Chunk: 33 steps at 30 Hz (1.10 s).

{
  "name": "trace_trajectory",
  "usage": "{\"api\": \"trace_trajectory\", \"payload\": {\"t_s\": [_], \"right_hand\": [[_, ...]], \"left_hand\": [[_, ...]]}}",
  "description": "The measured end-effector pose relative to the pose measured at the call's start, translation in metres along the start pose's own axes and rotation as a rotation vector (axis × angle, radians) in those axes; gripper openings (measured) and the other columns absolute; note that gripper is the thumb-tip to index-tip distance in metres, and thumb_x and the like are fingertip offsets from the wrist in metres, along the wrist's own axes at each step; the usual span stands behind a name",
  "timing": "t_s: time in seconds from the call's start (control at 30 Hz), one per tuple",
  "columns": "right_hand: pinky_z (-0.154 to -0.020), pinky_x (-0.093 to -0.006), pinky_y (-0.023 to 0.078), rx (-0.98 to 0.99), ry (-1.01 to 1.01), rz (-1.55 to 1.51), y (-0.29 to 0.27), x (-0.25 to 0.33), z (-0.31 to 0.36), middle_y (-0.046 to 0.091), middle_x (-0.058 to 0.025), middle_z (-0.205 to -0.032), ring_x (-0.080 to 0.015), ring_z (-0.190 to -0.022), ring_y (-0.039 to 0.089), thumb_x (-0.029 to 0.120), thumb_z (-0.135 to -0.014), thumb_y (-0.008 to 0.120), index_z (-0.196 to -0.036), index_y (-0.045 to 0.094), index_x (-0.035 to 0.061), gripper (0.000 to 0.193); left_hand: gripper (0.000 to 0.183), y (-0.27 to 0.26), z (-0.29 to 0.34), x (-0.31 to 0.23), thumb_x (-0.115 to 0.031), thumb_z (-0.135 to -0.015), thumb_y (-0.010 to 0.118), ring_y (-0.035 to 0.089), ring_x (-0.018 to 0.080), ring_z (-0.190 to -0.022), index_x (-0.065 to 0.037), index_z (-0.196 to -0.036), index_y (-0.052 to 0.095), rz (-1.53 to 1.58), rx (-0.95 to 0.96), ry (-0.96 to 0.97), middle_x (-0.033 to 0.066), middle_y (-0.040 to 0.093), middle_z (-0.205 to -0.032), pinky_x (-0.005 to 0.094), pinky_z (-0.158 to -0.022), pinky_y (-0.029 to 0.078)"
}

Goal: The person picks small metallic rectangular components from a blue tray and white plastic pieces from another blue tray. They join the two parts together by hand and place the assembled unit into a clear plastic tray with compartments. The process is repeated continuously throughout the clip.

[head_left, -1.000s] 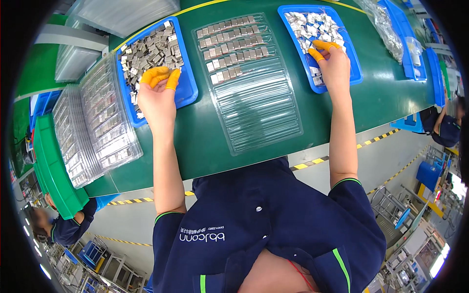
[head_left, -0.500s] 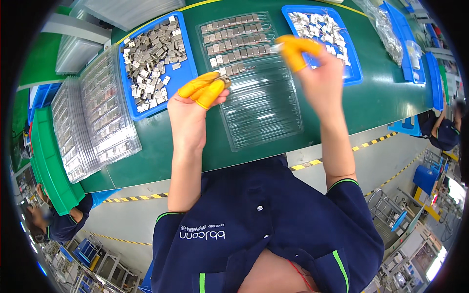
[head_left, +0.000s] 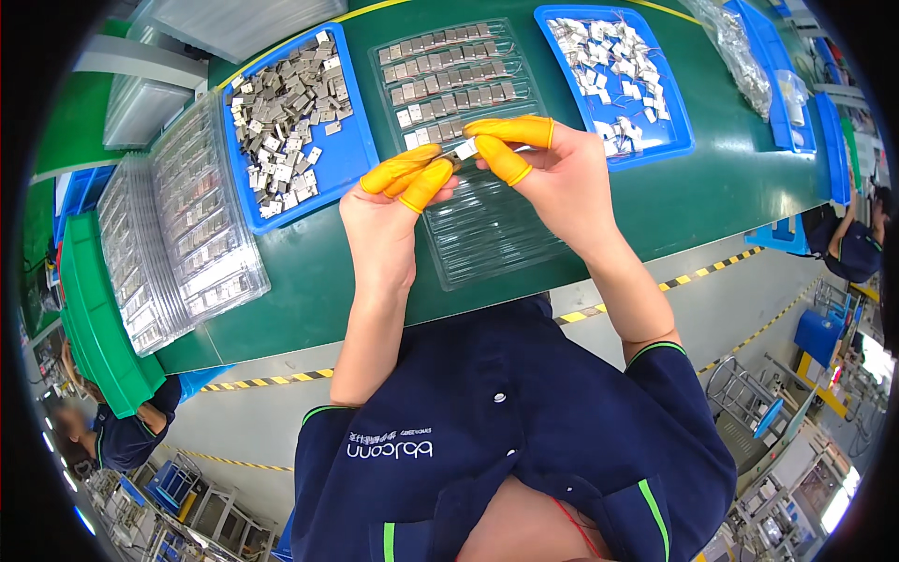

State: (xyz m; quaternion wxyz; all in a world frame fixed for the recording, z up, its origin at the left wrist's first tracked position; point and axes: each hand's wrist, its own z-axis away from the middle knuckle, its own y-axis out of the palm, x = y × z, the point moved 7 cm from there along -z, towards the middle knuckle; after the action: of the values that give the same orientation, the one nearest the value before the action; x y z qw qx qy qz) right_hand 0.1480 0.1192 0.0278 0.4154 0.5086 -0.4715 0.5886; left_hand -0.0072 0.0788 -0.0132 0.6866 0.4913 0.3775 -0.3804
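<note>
My left hand (head_left: 382, 220) and my right hand (head_left: 567, 178) meet over a clear ribbed plastic tray (head_left: 492, 234), both with yellow finger cots. The left fingers pinch a small metal shell (head_left: 452, 157), mostly hidden. Between my right thumb and forefinger is a small white connector (head_left: 465, 149), its end at the metal shell; whether it sits inside I cannot tell. Several rows of grey metal-shelled connectors with thin wires (head_left: 459, 70) fill the far part of the clear tray. Its near grooves hold nothing.
To the left, a blue tray (head_left: 348, 178) bears heaped metal shells. At right, another blue tray (head_left: 688, 136) holds loose white connectors. Stacked clear trays (head_left: 201, 225) and a green bin (head_left: 98, 300) stand at far left; a plastic bag (head_left: 740, 66) lies far right.
My right hand has come left and down from the white connectors' tray, bringing a white connector to the metal shell. The left hand has shifted slightly right.
</note>
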Motion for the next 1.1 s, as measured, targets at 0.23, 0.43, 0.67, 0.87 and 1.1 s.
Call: {"api": "trace_trajectory", "payload": {"t_s": [0.23, 0.43, 0.67, 0.87, 1.1], "right_hand": [[-0.072, -0.0237, 0.051, 0.166, 0.012, -0.144, 0.004, -0.009, -0.003, 0.065, -0.0081, -0.091, -0.0121, -0.081, 0.062, 0.003, -0.078, 0.065, -0.094, 0.067, -0.0012, 0.017], [-0.073, -0.0259, 0.052, 0.32, 0.363, -0.516, 0.019, -0.021, 0.009, 0.065, -0.0103, -0.089, -0.0142, -0.077, 0.062, 0.001, -0.079, 0.064, -0.096, 0.064, -0.0049, 0.019], [-0.074, -0.0271, 0.051, 0.282, 0.366, -0.478, 0.02, -0.027, 0.01, 0.064, -0.0101, -0.09, -0.0148, -0.079, 0.062, 0.001, -0.079, 0.065, -0.096, 0.064, -0.0056, 0.019], [-0.078, -0.0285, 0.049, 0.063, -0.076, 0.043, 0.008, -0.013, 0.004, 0.063, -0.0079, -0.087, -0.0181, -0.083, 0.061, 0.0, -0.076, 0.064, -0.093, 0.065, -0.0003, 0.017], [-0.095, -0.0465, 0.039, -0.081, -0.734, 0.646, 0.016, 0.012, 0.021, 0.061, -0.0049, -0.086, -0.021, -0.09, 0.057, 0.0, -0.065, 0.066, -0.089, 0.062, 0.0047, 0.026]], "left_hand": [[0.023, -0.002, 0.002, -0.006, 0.003, -0.076, 0.066, 0.065, 0.0197, -0.073, 0.008, -0.098, 0.061, -0.048, 0.039, 0.043, 0.0149, 0.065, -0.087, 0.0282, -0.067, 0.054], [0.022, 0.002, 0.006, 0.002, 0.001, -0.077, 0.066, 0.065, 0.0196, -0.069, 0.007, -0.097, 0.062, 0.22, 0.219, -0.099, 0.0149, 0.065, -0.084, 0.0274, -0.065, 0.053], [0.02, 0.002, 0.007, 0.01, 0.001, -0.077, 0.065, 0.065, 0.0198, -0.072, 0.007, -0.097, 0.062, 0.232, 0.235, -0.096, 0.0149, 0.065, -0.086, 0.0272, -0.066, 0.053], [0.022, 0.003, 0.004, 0.014, 0.002, -0.079, 0.063, 0.065, 0.0195, -0.075, 0.007, -0.101, 0.06, 0.049, 0.005, -0.037, 0.0143, 0.065, -0.088, 0.0277, -0.07, 0.054], [0.024, 0.004, 0.0, 0.019, -0.017, -0.092, 0.052, 0.06, 0.0107, -0.06, 0.005, -0.087, 0.059, -0.154, 0.121, -0.068, 0.0077, 0.063, -0.069, 0.0214, -0.055, 0.047]]}}
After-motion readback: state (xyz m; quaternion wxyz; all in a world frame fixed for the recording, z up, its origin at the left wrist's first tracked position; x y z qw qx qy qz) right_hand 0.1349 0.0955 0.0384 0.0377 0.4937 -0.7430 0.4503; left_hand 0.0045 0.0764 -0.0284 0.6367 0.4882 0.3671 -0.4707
